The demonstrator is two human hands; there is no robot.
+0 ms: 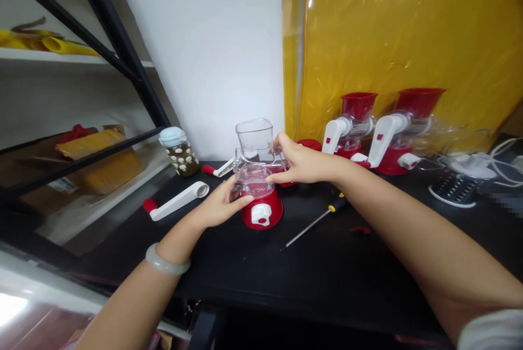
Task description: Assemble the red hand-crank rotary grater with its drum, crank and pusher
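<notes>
A rotary grater body stands upright on the black table, its clear plastic housing (254, 140) seated on a red base (272, 208) with a white knob (261, 214) facing me. My left hand (224, 200) is closed around the lower left of the housing, its thumb near the top of the base. Higher up, on the right side, my right hand (296, 162) grips the clear housing with thumb in front; its other fingertips are partly hidden behind the plastic. A white crank handle (180, 201) with a red grip lies left of my left hand. Behind the grater lies another crank handle (224, 168).
A screwdriver (310, 227) and a small red part (360, 229) lie on the right. Two assembled graters (359, 105) (420, 102) stand behind my right arm, with a metal grating drum (461, 184) beyond. A lidded jar (180, 154) is at back left, beside a shelf rack (143, 88).
</notes>
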